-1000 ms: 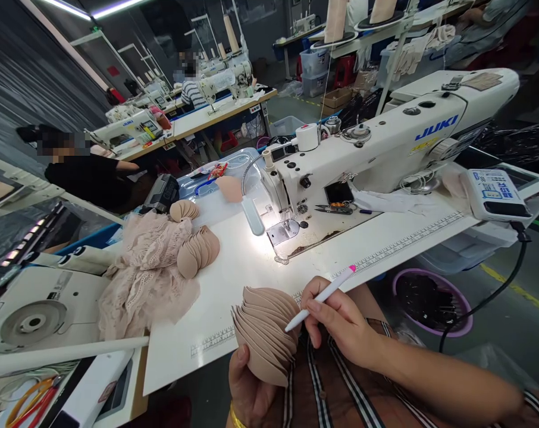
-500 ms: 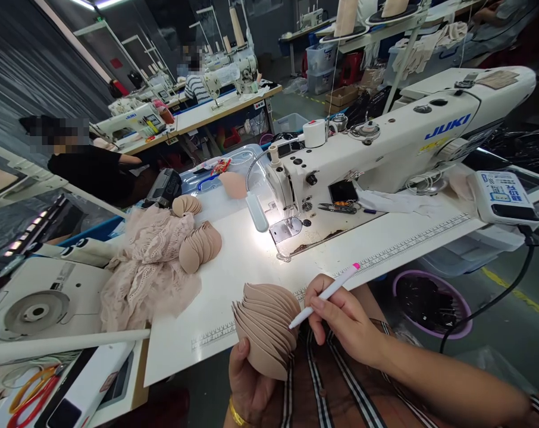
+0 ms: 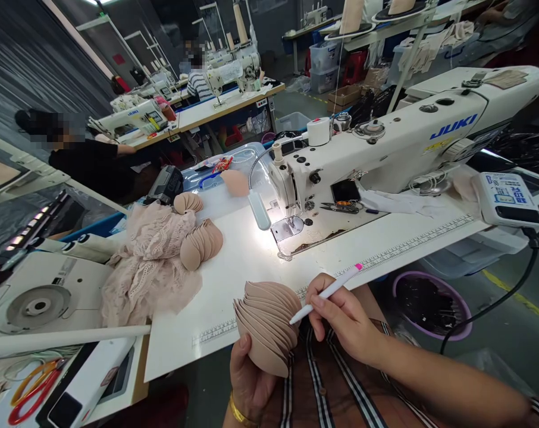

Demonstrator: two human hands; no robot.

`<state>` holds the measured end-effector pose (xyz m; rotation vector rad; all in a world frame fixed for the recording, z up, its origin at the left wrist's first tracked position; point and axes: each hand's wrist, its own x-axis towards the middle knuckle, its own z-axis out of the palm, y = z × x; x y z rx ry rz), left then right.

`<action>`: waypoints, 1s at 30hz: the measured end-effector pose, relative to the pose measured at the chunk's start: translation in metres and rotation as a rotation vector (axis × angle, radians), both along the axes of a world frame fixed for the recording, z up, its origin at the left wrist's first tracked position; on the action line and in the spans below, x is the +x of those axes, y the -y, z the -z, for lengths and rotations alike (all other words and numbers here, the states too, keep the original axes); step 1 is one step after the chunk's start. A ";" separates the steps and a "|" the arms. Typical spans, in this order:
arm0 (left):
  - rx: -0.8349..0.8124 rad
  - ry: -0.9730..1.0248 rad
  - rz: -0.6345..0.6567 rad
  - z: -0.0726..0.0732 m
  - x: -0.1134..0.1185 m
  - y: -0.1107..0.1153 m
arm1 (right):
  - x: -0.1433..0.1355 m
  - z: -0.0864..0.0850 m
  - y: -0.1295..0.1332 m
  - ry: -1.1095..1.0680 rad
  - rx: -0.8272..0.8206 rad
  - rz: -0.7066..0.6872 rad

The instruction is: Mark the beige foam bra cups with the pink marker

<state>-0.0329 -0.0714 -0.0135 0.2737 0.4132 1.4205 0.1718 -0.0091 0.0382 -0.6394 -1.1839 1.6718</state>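
My left hand (image 3: 251, 377) grips a fanned stack of beige bra cups (image 3: 269, 327) from below, just off the table's front edge. Between the thumb and fingers of my right hand (image 3: 341, 315) is a white marker pen (image 3: 327, 293) with a pink end. Its pale tip points down-left at the right side of the stack; whether it touches is hard to tell. On the table lie a smaller stack of beige cups (image 3: 201, 244) and another stack (image 3: 188, 203) behind it. Beside them is a heap of beige lace fabric (image 3: 156, 261).
A white sewing machine (image 3: 385, 145) stands on the white table (image 3: 234, 285), with thread snips (image 3: 339, 207) on its bed. Scissors (image 3: 37, 386) lie at lower left. A purple basin (image 3: 432, 306) is on the floor. A person in black (image 3: 91, 166) sits at far left.
The view has shifted slightly. Both hands keep their holds on the cup stack and the pen, almost unmoved. The person in black has shifted an arm.
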 end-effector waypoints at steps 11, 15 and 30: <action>-0.048 0.026 0.007 0.003 -0.002 0.002 | -0.001 -0.003 0.000 0.003 -0.007 -0.032; -0.066 0.007 0.002 0.001 0.001 0.001 | -0.003 -0.004 0.002 0.053 0.064 -0.066; -0.060 0.009 0.067 -0.009 0.009 -0.002 | -0.003 -0.007 0.003 0.033 0.075 -0.096</action>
